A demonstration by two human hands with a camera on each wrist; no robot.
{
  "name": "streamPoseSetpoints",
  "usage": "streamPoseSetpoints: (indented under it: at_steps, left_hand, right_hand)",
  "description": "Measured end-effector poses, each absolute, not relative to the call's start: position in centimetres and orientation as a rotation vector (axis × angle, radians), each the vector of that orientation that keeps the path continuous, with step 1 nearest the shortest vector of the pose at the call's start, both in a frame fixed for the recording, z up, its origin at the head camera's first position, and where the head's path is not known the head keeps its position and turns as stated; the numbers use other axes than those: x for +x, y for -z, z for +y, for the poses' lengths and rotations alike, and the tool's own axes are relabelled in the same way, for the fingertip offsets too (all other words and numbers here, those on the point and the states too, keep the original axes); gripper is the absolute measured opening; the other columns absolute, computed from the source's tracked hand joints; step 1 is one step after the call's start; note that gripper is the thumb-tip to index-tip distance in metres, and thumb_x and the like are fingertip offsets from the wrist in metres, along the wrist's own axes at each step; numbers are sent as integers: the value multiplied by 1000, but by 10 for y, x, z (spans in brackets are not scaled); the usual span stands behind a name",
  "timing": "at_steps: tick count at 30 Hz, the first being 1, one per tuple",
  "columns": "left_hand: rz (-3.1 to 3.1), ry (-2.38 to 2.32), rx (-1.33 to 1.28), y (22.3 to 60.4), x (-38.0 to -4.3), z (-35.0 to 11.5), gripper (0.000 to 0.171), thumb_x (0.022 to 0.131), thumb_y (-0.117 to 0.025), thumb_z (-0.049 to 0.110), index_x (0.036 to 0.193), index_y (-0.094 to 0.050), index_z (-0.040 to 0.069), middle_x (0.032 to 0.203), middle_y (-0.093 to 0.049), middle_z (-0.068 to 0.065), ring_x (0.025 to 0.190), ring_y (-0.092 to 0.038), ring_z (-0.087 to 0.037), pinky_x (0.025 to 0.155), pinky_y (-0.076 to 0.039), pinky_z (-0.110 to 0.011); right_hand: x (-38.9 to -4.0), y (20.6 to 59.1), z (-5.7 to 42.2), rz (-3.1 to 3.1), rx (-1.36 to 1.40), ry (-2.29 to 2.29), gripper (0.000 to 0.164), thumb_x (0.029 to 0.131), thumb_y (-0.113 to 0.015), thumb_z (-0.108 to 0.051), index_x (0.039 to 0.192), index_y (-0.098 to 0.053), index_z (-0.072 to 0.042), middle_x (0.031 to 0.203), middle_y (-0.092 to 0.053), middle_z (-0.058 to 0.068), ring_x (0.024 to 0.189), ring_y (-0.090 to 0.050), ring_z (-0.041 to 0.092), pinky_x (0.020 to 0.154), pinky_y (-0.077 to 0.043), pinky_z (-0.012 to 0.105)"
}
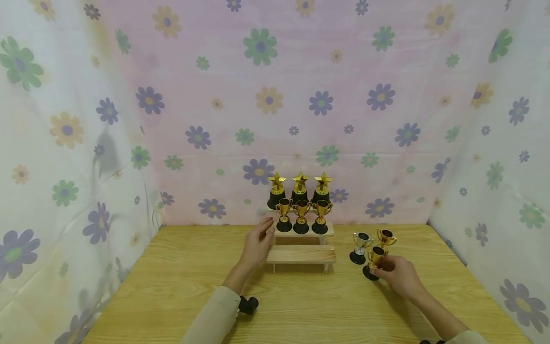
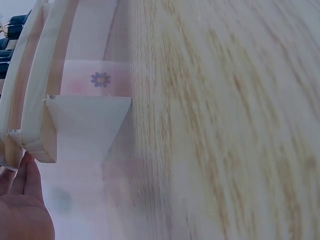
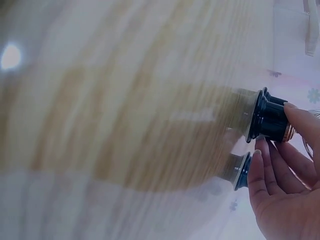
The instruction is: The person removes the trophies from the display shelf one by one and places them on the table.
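Note:
My right hand (image 1: 403, 277) pinches a small gold trophy cup (image 1: 376, 256) between thumb and fingers. Its black base (image 3: 271, 120) shows close by the table in the right wrist view. Behind it stand a silver trophy cup (image 1: 361, 242) and another gold trophy cup (image 1: 387, 237). My left hand (image 1: 256, 244) is at the left end of a stepped wooden stand (image 1: 301, 254), its fairly straight fingers touching the end of a step (image 2: 42, 142). Three gold cups (image 1: 301, 210) line the middle step, and three gold star trophies (image 1: 300, 184) stand on the top one.
The wood-grain table (image 1: 180, 286) carries everything. A flowered cloth (image 1: 292, 129) hangs behind it and along both sides. A black wrist device (image 1: 248, 305) sits by the left sleeve (image 1: 215, 315).

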State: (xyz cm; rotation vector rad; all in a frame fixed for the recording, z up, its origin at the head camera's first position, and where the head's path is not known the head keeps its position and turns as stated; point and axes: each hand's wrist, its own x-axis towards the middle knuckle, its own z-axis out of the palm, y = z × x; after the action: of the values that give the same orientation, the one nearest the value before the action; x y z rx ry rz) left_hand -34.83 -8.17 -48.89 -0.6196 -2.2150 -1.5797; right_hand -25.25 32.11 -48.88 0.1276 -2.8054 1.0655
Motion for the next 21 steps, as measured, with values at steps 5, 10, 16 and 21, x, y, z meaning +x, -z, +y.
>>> streamPoseSetpoints:
  at_steps: [5, 10, 16, 21]
  left_hand:
    - [-2231, 1599, -589, 490, -349, -82, 37, 106, -55, 8, 139, -57, -9, 151, -52, -20, 141, -46, -37, 112, -42, -47]
    - [-2240, 1603, -576, 490, -349, -81, 38, 106, -55, 9, 140, -57, -8, 151, -52, -18, 141, -46, -37, 112, -43, -48]
    - [-2249, 1591, -593, 489, -349, -83, 38, 107, -55, 10, 140, -57, -8, 151, -51, -18, 141, -47, -38, 111, -43, -47]
    - [-2265, 1587, -590, 489, -349, -83, 38, 107, -55, 9, 140, -57, -9, 151, -51, -21, 141, -47, -38, 111, -43, -46]
  right_hand:
    - [-254, 490, 322, -2815, 122, -1074, 24, 87, -83, -22, 97, -74, -2, 94, -76, 8, 83, -72, 21, 71, -59, 34]
    - [-253, 489, 322, -2825, 124, -1064, 24, 88, -83, -23, 96, -74, -3, 91, -75, 5, 82, -70, 19, 71, -57, 34]
    - [-247, 488, 326, -2832, 124, -1086, 35, 89, -82, -24, 109, -72, 3, 98, -75, 9, 84, -70, 20, 74, -59, 36]
    - [-239, 485, 332, -2844, 109, -1085, 40, 90, -81, -25, 114, -70, 5, 99, -74, 11, 83, -69, 20, 72, -58, 33]
